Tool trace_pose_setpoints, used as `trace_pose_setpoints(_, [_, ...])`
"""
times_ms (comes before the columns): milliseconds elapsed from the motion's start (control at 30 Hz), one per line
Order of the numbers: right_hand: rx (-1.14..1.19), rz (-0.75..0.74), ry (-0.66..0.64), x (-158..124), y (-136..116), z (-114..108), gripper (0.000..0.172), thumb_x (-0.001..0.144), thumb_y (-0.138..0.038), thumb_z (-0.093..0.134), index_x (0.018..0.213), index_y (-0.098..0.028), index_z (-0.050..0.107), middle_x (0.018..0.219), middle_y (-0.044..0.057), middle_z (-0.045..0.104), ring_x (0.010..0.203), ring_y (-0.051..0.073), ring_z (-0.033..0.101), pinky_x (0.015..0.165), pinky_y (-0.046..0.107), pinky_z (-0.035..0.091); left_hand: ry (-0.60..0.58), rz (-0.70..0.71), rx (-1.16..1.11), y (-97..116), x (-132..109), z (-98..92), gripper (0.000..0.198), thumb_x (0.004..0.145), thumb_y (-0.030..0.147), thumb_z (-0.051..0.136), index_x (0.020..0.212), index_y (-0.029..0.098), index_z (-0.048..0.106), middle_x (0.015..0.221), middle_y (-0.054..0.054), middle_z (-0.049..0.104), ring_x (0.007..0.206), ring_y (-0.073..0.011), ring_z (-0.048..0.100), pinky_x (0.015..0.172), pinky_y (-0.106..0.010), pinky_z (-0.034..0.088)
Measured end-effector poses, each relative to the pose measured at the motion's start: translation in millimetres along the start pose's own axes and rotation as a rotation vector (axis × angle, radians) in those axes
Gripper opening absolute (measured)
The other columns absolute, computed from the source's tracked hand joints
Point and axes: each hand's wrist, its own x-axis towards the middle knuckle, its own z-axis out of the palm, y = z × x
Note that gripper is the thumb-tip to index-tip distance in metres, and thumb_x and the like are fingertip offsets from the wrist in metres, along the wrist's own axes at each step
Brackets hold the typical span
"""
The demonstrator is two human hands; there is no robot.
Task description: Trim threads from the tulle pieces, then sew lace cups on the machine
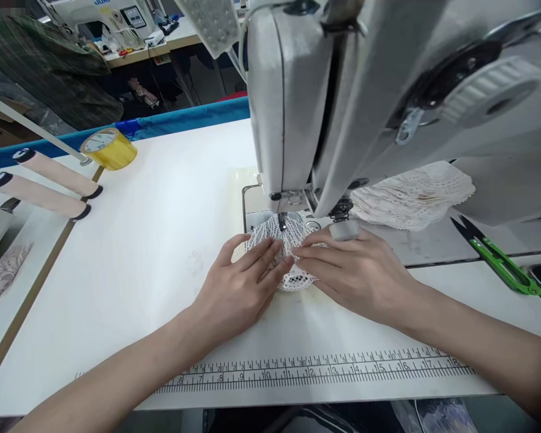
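A white lace piece lies under the presser foot of the sewing machine. From the left, my left hand rests flat on the lace with its fingers stretched out toward the foot. My right hand lies on the lace's right side, fingers extended and pointing left, its tips close to those of my left hand. Part of the lace is hidden beneath the fingers of both hands. The needle's tip cannot be made out clearly.
A stack of lace pieces lies behind the machine head, with green thread snips to the right. Yellow tape and two pale thread spools stand at left. A printed ruler runs along the front edge. A person sits beyond.
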Motion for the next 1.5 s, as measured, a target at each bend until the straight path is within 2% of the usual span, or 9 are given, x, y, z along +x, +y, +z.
trace_pose_setpoints(267, [-0.063,-0.027,0.049,2,8,9,0.025,0.09,-0.003,0.053,0.087,-0.017,0.073,0.094,0.0,0.077,0.081,0.017,0.066,0.076,0.032,0.046,0.034,-0.033,-0.018,-11,4,7.7,0.033,0.096,0.017,0.049,0.126,0.015,0.062,0.125,-0.013,0.069,0.117,-0.0251,0.065,0.114,-0.055,0.027])
trace_pose_setpoints(633, [-0.156,0.002,-0.047,4,15,16,0.023,0.092,-0.008,0.052,0.098,-0.017,0.072,0.092,0.004,0.077,0.083,0.019,0.065,0.086,0.038,0.043,0.041,-0.075,-0.035,-22,12,13.2,0.034,0.093,0.014,0.049,0.124,0.017,0.064,0.126,-0.013,0.068,0.119,-0.0273,0.063,0.117,-0.062,0.022])
trace_pose_setpoints(800, [-0.123,-0.036,0.045,6,12,16,0.019,0.093,-0.013,0.054,0.091,-0.018,0.073,0.085,0.001,0.076,0.082,0.017,0.066,0.081,0.034,0.045,0.039,-0.118,-0.149,-24,12,14.0,0.042,0.084,0.009,0.055,0.124,0.015,0.064,0.117,-0.012,0.068,0.108,-0.0256,0.064,0.113,-0.056,0.033])
trace_pose_setpoints(967, [-0.001,0.194,0.074,6,13,18,0.025,0.098,-0.023,0.052,0.093,-0.021,0.076,0.069,-0.001,0.07,0.065,0.014,0.061,0.065,0.03,0.044,-0.01,-0.326,-0.443,-30,19,12.3,0.029,0.096,0.021,0.048,0.112,0.023,0.071,0.113,-0.009,0.063,0.107,-0.0237,0.058,0.095,-0.047,0.047])
trace_pose_setpoints(1100, [0.16,0.36,-0.003,6,15,19,0.031,0.098,-0.038,0.052,0.089,-0.02,0.077,0.076,0.004,0.072,0.068,0.016,0.064,0.059,0.029,0.044,-0.042,-0.414,-0.585,-34,22,9.7,0.032,0.099,0.027,0.044,0.095,0.023,0.075,0.111,-0.006,0.063,0.107,-0.022,0.057,0.095,-0.045,0.047])
trace_pose_setpoints(1200, [0.23,0.307,-0.02,5,14,18,0.022,0.096,-0.029,0.055,0.093,-0.021,0.076,0.084,0.003,0.074,0.08,0.018,0.067,0.067,0.03,0.049,-0.02,-0.324,-0.497,-32,18,9.7,0.03,0.099,0.029,0.046,0.098,0.023,0.075,0.113,-0.008,0.063,0.108,-0.0235,0.057,0.097,-0.048,0.047])
trace_pose_setpoints(1300, [0.165,0.143,0.014,3,12,15,0.018,0.093,-0.018,0.057,0.091,-0.018,0.075,0.093,0.003,0.076,0.091,0.02,0.067,0.077,0.033,0.052,0.036,-0.133,-0.252,-25,9,9.3,0.025,0.095,0.025,0.053,0.113,0.024,0.071,0.116,-0.009,0.065,0.112,-0.0261,0.057,0.107,-0.056,0.039])
trace_pose_setpoints(1400, [0.042,0.014,0.05,1,9,12,0.018,0.092,-0.012,0.057,0.089,-0.016,0.074,0.098,0.002,0.076,0.09,0.018,0.068,0.085,0.034,0.052,0.07,0.003,-0.026,-15,2,6.3,0.033,0.091,0.019,0.059,0.123,0.02,0.065,0.122,-0.008,0.068,0.116,-0.0268,0.06,0.112,-0.056,0.035])
trace_pose_setpoints(1500, [-0.032,-0.011,0.056,0,7,10,0.019,0.092,-0.011,0.056,0.09,-0.018,0.073,0.098,0.0,0.076,0.086,0.016,0.068,0.091,0.035,0.051,0.051,0.044,0.066,-5,0,2.6,0.034,0.091,0.016,0.058,0.124,0.014,0.063,0.125,-0.009,0.07,0.12,-0.0266,0.06,0.113,-0.053,0.036])
